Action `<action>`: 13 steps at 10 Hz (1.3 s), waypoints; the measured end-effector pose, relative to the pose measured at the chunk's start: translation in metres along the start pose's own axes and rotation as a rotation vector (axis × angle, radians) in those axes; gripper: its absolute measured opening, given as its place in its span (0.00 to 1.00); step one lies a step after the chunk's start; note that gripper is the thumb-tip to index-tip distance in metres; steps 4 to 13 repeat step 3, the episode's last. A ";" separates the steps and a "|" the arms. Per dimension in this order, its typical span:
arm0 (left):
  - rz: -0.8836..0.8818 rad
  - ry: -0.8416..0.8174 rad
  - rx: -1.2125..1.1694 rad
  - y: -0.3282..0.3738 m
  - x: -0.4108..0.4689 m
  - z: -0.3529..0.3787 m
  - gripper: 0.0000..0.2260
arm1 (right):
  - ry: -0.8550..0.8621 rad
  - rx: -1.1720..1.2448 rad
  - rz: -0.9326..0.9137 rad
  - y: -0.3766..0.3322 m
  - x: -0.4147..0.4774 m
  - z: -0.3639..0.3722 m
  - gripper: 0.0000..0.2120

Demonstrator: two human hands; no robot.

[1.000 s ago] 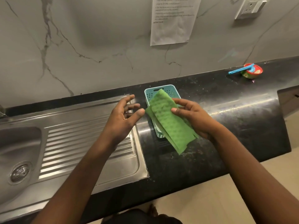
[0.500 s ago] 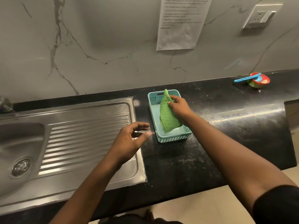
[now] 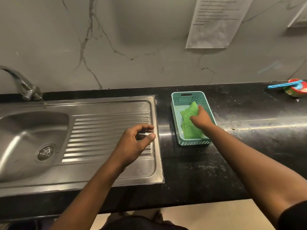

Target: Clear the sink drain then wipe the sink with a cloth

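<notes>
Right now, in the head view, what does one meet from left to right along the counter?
In order: curved chrome tap → round metal sink drain → left hand → teal plastic basket holding the green cloth → red bowl with a blue-handled tool.

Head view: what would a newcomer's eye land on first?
The bright green cloth stands out most; it lies in the teal basket on the black counter, with the right hand holding it. To the left, the empty left hand hovers over the steel drainboard, and the drain is at far left.
</notes>
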State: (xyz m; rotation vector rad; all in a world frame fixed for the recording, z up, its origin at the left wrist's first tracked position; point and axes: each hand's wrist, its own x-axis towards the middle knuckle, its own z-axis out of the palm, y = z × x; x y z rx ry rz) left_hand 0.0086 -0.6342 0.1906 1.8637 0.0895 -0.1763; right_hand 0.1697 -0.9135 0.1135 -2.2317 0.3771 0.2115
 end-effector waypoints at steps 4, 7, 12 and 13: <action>-0.067 0.055 -0.010 -0.006 -0.017 -0.023 0.13 | 0.127 -0.061 -0.315 -0.043 -0.024 0.017 0.23; -0.067 0.055 -0.010 -0.006 -0.017 -0.023 0.13 | 0.127 -0.061 -0.315 -0.043 -0.024 0.017 0.23; -0.067 0.055 -0.010 -0.006 -0.017 -0.023 0.13 | 0.127 -0.061 -0.315 -0.043 -0.024 0.017 0.23; -0.067 0.055 -0.010 -0.006 -0.017 -0.023 0.13 | 0.127 -0.061 -0.315 -0.043 -0.024 0.017 0.23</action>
